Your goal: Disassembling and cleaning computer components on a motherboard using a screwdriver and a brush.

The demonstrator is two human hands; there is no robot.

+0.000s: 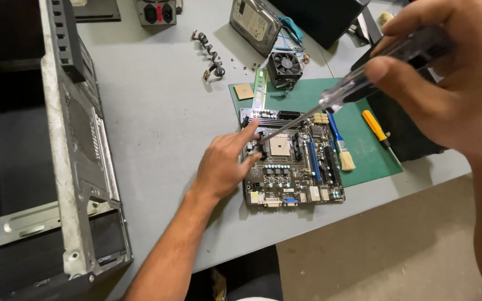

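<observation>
both hands work over one dark rectangular circuit board studded with small blue and silver parts. left hand lies loosely spread on the board's near-left edge, index finger stretched toward its pale square socket, grasping nothing. right hand is clenched around the clear plastic handle of one long screwdriver with a thin metal shaft, whose tip meets the board just beside the left fingertip. under the board, toward the right hand, lies one flat green cutting mat; on it, below the right hand, rest one blue-handled bristle brush and one small orange-handled screwdriver. beyond the left hand stand one black finned cooler fan and one silver boxy hard drive. left of the left hand lies one open grey sheet-metal computer case.
</observation>
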